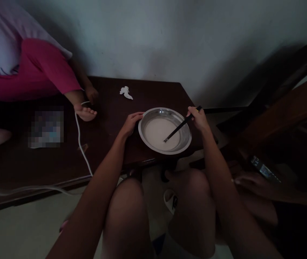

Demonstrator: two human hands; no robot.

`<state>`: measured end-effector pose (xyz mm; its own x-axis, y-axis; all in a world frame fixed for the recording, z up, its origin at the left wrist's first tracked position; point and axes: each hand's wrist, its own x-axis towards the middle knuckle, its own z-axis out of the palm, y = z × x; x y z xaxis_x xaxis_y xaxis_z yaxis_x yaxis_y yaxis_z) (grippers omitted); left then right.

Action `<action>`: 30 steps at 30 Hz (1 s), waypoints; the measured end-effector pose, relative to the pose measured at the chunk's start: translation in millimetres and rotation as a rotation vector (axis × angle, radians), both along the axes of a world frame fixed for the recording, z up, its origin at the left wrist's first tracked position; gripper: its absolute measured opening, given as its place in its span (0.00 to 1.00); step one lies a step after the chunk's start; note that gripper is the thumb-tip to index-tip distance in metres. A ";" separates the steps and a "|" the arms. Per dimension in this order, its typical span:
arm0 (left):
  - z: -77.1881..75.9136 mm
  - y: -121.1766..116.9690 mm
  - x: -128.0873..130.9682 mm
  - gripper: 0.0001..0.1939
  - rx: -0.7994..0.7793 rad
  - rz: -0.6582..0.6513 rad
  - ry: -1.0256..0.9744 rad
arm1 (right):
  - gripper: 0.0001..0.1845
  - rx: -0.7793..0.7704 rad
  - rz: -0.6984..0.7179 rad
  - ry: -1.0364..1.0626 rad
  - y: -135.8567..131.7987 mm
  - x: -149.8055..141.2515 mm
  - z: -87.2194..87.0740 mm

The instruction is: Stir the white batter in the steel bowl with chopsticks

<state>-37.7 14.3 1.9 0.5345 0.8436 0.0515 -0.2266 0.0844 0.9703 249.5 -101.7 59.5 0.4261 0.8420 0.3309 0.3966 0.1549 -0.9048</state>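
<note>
A wide metal bowl (142,135) of milky, pale liquid (157,131) stands near the front edge of a dark wooden table (110,118). My left hand (131,124) holds the bowl's left side, fingers at the rim; their undersides are hidden. Black chopsticks (180,126) slant down from my right hand (198,117), which is closed around their upper end above the bowl's right rim. Their lower tips touch the liquid near the middle of the bowl.
A crumpled white tissue (126,92) lies behind the bowl. At left, a person in pink trousers (48,68) sits on the table, beside a white cable (79,135). At right, another person's hand (250,180) is near a dark device with a lit screen (265,171).
</note>
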 end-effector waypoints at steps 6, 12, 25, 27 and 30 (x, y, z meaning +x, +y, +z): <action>0.9 -0.5 -0.4 0.18 -0.016 0.010 -0.001 | 0.28 0.095 -0.161 -0.076 0.8 2.8 7.1; -0.5 1.0 -0.5 0.17 -0.014 -0.014 -0.016 | 0.28 -0.003 0.029 -0.034 -4.1 -5.1 4.6; -0.5 0.9 -0.3 0.17 -0.004 -0.012 -0.014 | 0.28 0.000 -0.020 -0.005 -5.2 2.3 1.3; -0.4 0.8 -0.2 0.17 0.000 -0.009 -0.020 | 0.28 -0.032 0.068 -0.021 -0.4 -8.5 0.0; 0.5 -0.1 -0.2 0.16 -0.005 -0.007 -0.018 | 0.27 0.022 0.036 -0.052 7.0 -12.7 -0.2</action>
